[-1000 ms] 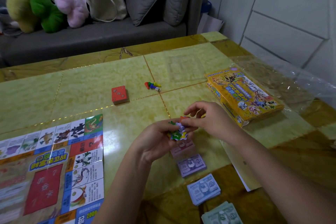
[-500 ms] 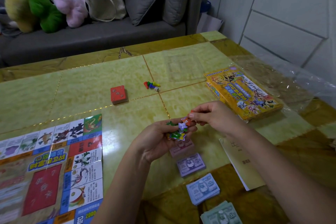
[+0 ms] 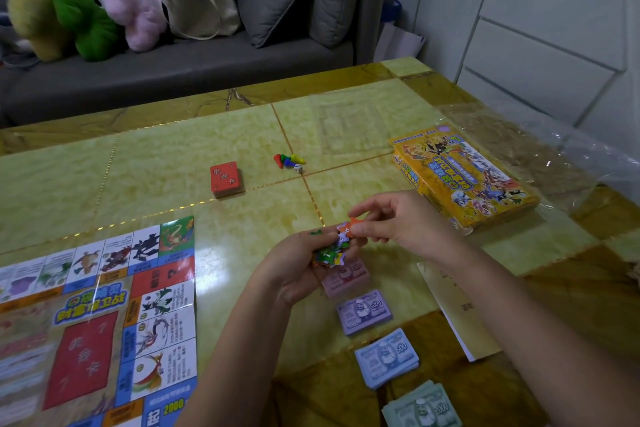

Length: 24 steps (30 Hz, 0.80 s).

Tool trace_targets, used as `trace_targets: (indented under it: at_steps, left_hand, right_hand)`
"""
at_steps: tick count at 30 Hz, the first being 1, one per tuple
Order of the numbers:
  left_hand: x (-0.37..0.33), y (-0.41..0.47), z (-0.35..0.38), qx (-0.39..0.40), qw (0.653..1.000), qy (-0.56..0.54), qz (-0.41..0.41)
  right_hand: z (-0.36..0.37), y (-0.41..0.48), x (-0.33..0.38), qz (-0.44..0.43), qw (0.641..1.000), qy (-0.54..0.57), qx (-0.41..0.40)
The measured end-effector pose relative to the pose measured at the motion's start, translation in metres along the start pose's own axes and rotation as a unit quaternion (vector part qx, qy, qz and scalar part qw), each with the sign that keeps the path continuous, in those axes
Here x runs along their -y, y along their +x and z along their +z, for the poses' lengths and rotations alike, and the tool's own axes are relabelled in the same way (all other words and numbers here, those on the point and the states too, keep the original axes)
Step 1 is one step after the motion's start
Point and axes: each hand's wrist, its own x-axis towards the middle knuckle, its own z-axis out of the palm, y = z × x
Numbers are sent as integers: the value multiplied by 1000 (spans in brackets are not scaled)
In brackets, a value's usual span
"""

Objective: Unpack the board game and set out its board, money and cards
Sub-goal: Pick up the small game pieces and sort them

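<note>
The game board (image 3: 93, 315) lies unfolded at the table's left front. My left hand (image 3: 298, 267) grips a bunch of small coloured star tokens (image 3: 329, 251) above the table's middle. My right hand (image 3: 401, 222) pinches one orange star token (image 3: 351, 227) at the top of that bunch. Below my hands several money stacks run toward me: pink (image 3: 346, 279), purple (image 3: 363, 312), blue (image 3: 386, 357) and green (image 3: 420, 407). A red card deck (image 3: 225, 178) sits further back. The yellow game box (image 3: 460, 177) lies at the right.
Coloured pawns (image 3: 287, 159) and a white die (image 3: 298, 168) lie behind the centre. A paper sheet (image 3: 453, 308) lies under my right forearm. Clear plastic wrap (image 3: 540, 146) spreads around the box. A grey sofa (image 3: 180, 69) with plush toys (image 3: 83, 7) stands behind the table.
My right hand has drawn an orange star token up and to the right out of the bunch in my left hand. The left hand has stayed almost still.
</note>
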Motion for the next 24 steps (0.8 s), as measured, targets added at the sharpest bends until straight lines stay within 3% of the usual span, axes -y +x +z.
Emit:
trace_targets:
  at_steps: [8, 17, 22, 24]
  left_hand:
    - [12, 5, 8, -61, 995, 54, 49]
    - [19, 7, 10, -140, 984, 31, 103]
    - [19, 6, 11, -129, 985, 23, 109]
    - [17, 6, 11, -125, 987, 19, 103]
  right_hand:
    - [5, 0, -1, -26, 997, -67, -32]
    - [5, 1, -3, 14, 999, 17, -33]
    - [4, 0, -1, 9, 998, -30, -54]
    - [2, 0, 0, 21, 998, 2, -55]
